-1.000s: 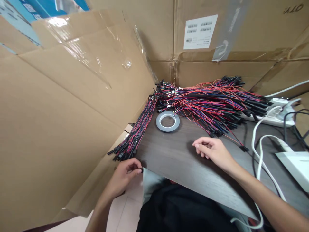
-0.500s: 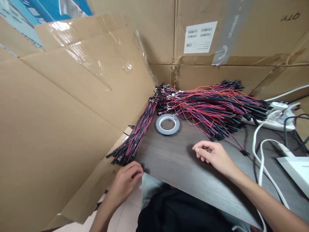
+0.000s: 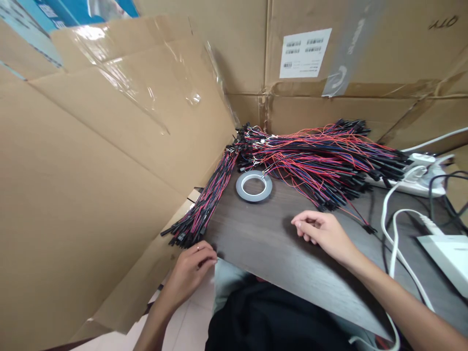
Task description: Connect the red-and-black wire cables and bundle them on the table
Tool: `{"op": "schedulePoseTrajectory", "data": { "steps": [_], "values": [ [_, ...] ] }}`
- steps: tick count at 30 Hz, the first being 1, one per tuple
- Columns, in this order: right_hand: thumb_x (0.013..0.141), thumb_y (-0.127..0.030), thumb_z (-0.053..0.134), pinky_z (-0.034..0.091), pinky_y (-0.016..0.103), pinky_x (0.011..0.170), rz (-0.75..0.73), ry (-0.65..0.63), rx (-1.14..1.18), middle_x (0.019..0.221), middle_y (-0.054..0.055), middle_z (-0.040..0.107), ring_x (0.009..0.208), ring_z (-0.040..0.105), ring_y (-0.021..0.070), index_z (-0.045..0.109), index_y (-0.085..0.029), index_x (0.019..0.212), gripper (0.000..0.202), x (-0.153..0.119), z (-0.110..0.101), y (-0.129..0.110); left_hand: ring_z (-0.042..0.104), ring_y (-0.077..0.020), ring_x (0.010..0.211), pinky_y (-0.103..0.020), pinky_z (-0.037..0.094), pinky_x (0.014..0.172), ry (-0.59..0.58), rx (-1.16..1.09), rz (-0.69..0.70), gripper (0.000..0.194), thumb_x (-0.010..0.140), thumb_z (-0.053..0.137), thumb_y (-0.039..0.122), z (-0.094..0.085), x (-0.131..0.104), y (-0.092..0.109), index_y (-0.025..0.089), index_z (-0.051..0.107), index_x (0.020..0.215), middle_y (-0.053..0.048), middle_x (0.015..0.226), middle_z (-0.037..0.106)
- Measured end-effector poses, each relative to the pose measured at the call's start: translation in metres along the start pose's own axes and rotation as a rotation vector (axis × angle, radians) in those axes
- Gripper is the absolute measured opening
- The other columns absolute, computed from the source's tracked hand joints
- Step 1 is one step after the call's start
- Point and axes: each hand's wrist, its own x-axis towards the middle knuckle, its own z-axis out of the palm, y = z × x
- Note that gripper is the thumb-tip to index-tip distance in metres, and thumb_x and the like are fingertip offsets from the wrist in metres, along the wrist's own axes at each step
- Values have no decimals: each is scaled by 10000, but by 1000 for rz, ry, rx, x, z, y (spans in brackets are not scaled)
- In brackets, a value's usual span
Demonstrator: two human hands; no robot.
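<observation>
My left hand [image 3: 195, 267] rests at the table's near left corner, its fingers curled together and nothing visible in them. Just beyond its knuckles lie the black ends of a bundle of red, blue and black wires [image 3: 215, 187]. My right hand [image 3: 325, 233] is loosely closed over the table, with no object showing between thumb and fingers. Farther back, a flat grey ring-shaped roll of tape [image 3: 240, 191] lies on the tabletop. Behind it spreads a large pile of wire leads [image 3: 314, 153] with black sleeved ends and small connectors; one lead strays toward my right hand.
Cardboard walls [image 3: 109, 161] enclose the left and back of the dark wooden table [image 3: 252, 234]. On the right are a white power strip [image 3: 420, 187], white cables [image 3: 388, 219] and a white box-like device [image 3: 448, 258]. My lap is below the front edge.
The view has tilted very slightly. Both hands, the tape roll and the wires stay where they were.
</observation>
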Motion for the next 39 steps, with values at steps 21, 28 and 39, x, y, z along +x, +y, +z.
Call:
{"op": "schedulePoseTrajectory", "data": {
  "steps": [21, 28, 39],
  "values": [
    [671, -402, 639, 334, 229, 401, 17, -6, -16, 571, 36, 605, 474, 492, 118, 674, -154, 721, 256, 1, 0, 1, 585, -99, 725, -189, 434, 635, 73, -49, -39, 158, 850, 591, 103, 9, -5, -24, 182, 677, 744, -8, 804, 589],
    [678, -396, 646, 335, 227, 406, 18, -7, -13, 572, 32, 605, 481, 492, 118, 675, -154, 724, 248, 1, 0, 1, 589, -101, 711, -186, 441, 626, 110, -66, -19, 157, 836, 601, 100, 9, -3, -23, 179, 679, 726, -9, 785, 593],
    [684, -405, 653, 343, 226, 410, 24, -12, -19, 577, 33, 611, 479, 499, 117, 674, -154, 723, 254, 1, -1, 2, 598, -98, 701, -183, 450, 637, 125, -102, -45, 150, 822, 620, 101, 8, -2, -20, 184, 679, 712, -2, 765, 601]
  ]
}}
